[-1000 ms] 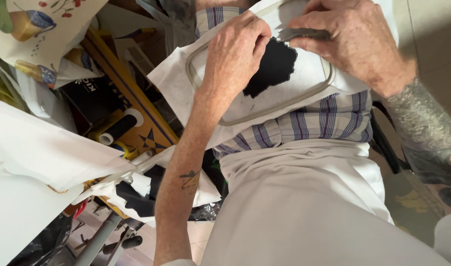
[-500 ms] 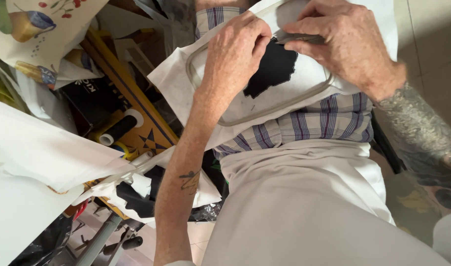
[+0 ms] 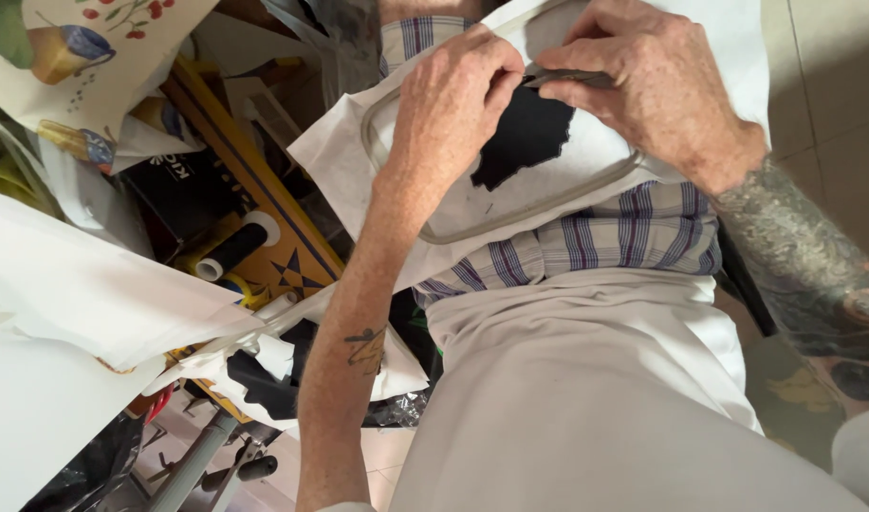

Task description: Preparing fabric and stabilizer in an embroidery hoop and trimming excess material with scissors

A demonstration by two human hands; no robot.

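An oval embroidery hoop (image 3: 539, 204) rests against my plaid shirt, with white fabric (image 3: 586, 156) stretched in it and a black patch (image 3: 525, 142) at its middle. My left hand (image 3: 449, 109) lies on the hoop's left half, its fingertips pinching the fabric at the patch's upper edge. My right hand (image 3: 657, 85) grips a small dark metal tool (image 3: 563, 78), which looks like scissors or tweezers. The tool's tip points left and meets my left fingertips. Both hands hide the top of the hoop.
To the left is a cluttered work area: a spool of black thread (image 3: 235, 246) on a yellow board (image 3: 292, 256), sheets of white paper (image 3: 64, 313), black fabric scraps (image 3: 264, 379) and a fruit-printed cloth (image 3: 64, 47). Tiled floor (image 3: 833, 104) shows at right.
My right hand has shifted a little left, bringing the tool's tip up to my left fingertips. The hoop and my left hand have barely moved.
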